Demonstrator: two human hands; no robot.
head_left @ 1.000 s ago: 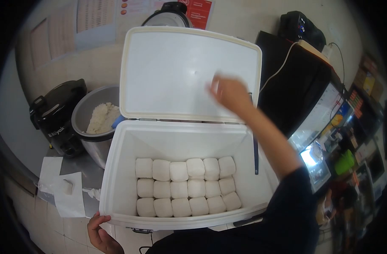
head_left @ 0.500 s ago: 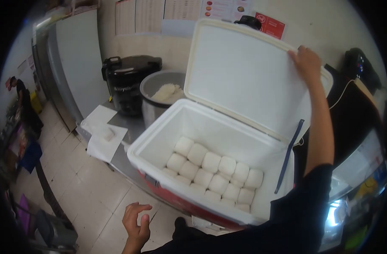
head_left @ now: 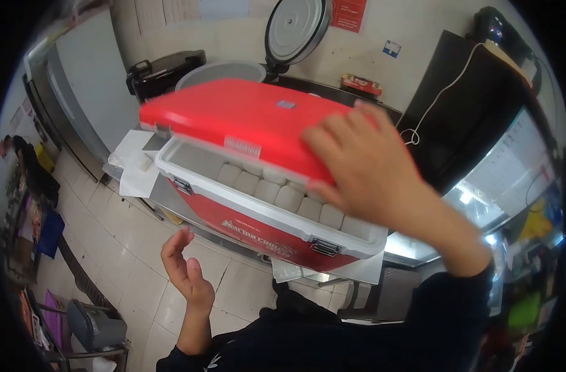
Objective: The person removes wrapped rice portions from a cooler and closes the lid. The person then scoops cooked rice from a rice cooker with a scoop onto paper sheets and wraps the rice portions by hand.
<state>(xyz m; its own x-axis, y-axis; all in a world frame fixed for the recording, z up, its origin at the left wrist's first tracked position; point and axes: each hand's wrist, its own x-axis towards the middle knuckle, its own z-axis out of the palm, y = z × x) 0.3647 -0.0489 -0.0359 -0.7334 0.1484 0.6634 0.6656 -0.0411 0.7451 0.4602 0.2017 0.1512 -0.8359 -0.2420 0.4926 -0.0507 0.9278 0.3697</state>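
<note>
The red lid (head_left: pixel 233 118) of a cooler box is tilted partway down over its white-rimmed body (head_left: pixel 258 208). My right hand (head_left: pixel 363 164) grips the lid's front edge near its right end, fingers on top and thumb beneath. Through the gap show rows of white, rounded blocks (head_left: pixel 267 190), partly hidden by the lid and my hand. In front of the box, at its left, my left hand (head_left: pixel 187 266) hangs in the air with curved fingers apart, holding nothing. Two metal latches are on the box's front.
Behind the box stand a steel pot (head_left: pixel 221 73) and a raised round lid (head_left: pixel 295 31). White papers (head_left: pixel 137 173) lie on the metal table at left. A dark cabinet (head_left: pixel 447 93) with a white cable is at right. Another person (head_left: pixel 32 164) stands far left.
My right hand has swung the lid from upright down to low over the box, hiding most of the white blocks. The view has shifted. My left hand stays raised and empty.
</note>
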